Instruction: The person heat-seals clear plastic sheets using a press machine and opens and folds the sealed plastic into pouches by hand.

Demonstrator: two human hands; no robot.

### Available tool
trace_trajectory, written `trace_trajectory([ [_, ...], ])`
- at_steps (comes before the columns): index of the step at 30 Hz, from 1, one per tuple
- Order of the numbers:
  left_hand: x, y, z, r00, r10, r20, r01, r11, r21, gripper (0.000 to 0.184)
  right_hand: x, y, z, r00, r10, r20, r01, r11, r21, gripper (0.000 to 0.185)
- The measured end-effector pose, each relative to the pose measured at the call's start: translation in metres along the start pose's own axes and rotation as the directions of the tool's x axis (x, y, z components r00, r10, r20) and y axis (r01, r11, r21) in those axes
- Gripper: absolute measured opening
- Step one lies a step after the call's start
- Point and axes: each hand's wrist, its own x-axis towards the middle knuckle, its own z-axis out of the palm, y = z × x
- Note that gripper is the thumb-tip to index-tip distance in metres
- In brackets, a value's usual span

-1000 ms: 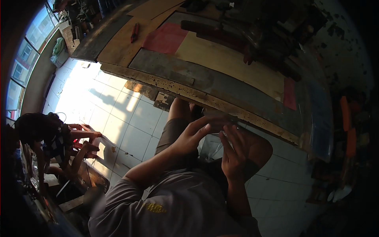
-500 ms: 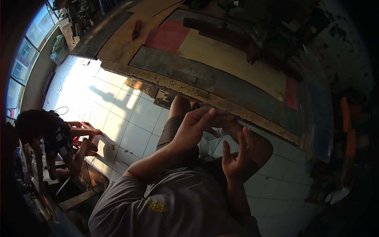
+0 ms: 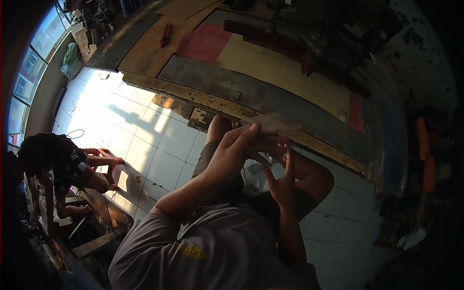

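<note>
Hands (image 3: pixel 233 151) near clear plastic bag (image 3: pixel 253 181); contents unclear.

Worn bench (image 3: pixel 193 98), cream sheet (image 3: pixel 285 72) on top.
Pink panels (image 3: pixel 203 42) at both sheet ends; red tool (image 3: pixel 165 35) left of sheet.

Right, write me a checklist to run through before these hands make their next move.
1. Left hand's grip on the thin, see-through plastic film: cannot tell, fingers overlap.
2. Right hand, gap between thumb and fingers: ok, visible.
3. Crumpled clear plastic below the hands, loose or not: cannot tell.
4. Long, flat cream strip with red ends on the grey-topped bench: ok, lying flat.
5. Slim red hand tool away from both hands: ok.
6. Co-worker apart from the hands: ok, far left.
</note>
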Motion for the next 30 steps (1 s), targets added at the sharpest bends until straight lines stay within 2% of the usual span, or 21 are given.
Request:
trace_trajectory([
  [3,-0.002,0.016,0.0,0.998,0.05,-0.037,-0.05,0.999,-0.006,0.057,-0.012,0.036,0.016,0.997,0.022,0.072,-0.001,0.96,-0.28,0.122],
  [6,-0.002,0.029,-0.001,0.99,0.14,0.008,-0.14,0.989,-0.044,0.057,-0.031,0.055,0.038,0.996,0.043,0.081,-0.019,0.96,-0.278,0.14],
  [7,-0.003,0.032,0.001,0.992,0.128,-0.006,-0.128,0.988,-0.089,0.06,-0.028,0.042,0.041,0.997,0.032,0.065,-0.018,0.979,-0.205,0.144],
  [10,-0.002,0.036,0.004,0.988,0.153,-0.027,-0.155,0.984,-0.083,0.056,-0.035,0.01,0.05,0.995,-0.104,0.001,0.103,0.975,-0.198,0.145],
  [13,-0.004,0.037,0.002,0.985,0.164,0.05,-0.159,0.984,-0.085,0.058,-0.041,0.013,0.062,0.997,-0.076,-0.019,0.067,0.953,-0.294,0.139],
  [16,-0.007,0.044,-0.004,0.96,0.265,0.089,-0.245,0.95,-0.192,0.061,-0.035,0.023,0.051,0.997,0.057,-0.046,-0.068,0.957,-0.283,0.131],
  [17,-0.009,0.049,-0.009,0.945,0.313,0.093,-0.285,0.929,-0.236,0.063,-0.036,0.022,0.043,0.995,0.009,-0.102,-0.04,0.95,-0.31,0.118],
  [19,-0.015,0.06,-0.029,0.899,0.43,0.086,-0.385,0.868,-0.315,0.064,-0.032,0.012,0.015,0.998,-0.002,-0.063,-0.016,0.961,-0.277,0.114],
  [21,-0.028,0.076,-0.052,0.861,0.509,-0.016,-0.497,0.833,-0.243,0.064,-0.028,-0.001,-0.014,0.995,-0.06,-0.082,0.032,0.951,-0.306,0.105],
  [22,-0.035,0.084,-0.062,0.842,0.533,-0.086,-0.539,0.82,-0.193,0.064,-0.025,-0.011,-0.03,0.997,-0.073,-0.037,0.057,0.944,-0.325,0.102],
  [24,-0.048,0.088,-0.093,0.792,0.579,-0.197,-0.58,0.813,0.057,0.064,-0.018,-0.033,-0.059,0.994,-0.092,0.051,0.104,0.928,-0.358,0.098],
  [25,-0.054,0.087,-0.105,0.74,0.607,-0.29,-0.542,0.793,0.277,0.065,-0.016,-0.042,-0.068,0.997,-0.056,0.061,0.073,0.939,-0.335,0.092],
  [26,-0.061,0.087,-0.12,0.726,0.597,-0.34,-0.512,0.8,0.312,0.061,-0.013,-0.051,-0.077,0.992,-0.1,0.082,0.123,0.924,-0.362,0.091],
  [28,-0.074,0.093,-0.135,0.656,0.584,-0.478,-0.23,0.758,0.61,0.058,-0.004,-0.071,-0.092,0.972,-0.189,0.138,0.23,0.884,-0.408,0.088],
  [29,-0.081,0.095,-0.143,0.616,0.57,-0.545,-0.13,0.755,0.643,0.056,0.0,-0.082,-0.097,0.965,-0.21,0.157,0.258,0.866,-0.428,0.086],
  [30,-0.088,0.091,-0.158,0.592,0.619,-0.515,-0.029,0.655,0.755,0.053,0.003,-0.09,-0.1,0.96,-0.215,0.18,0.274,0.857,-0.436,0.086],
])
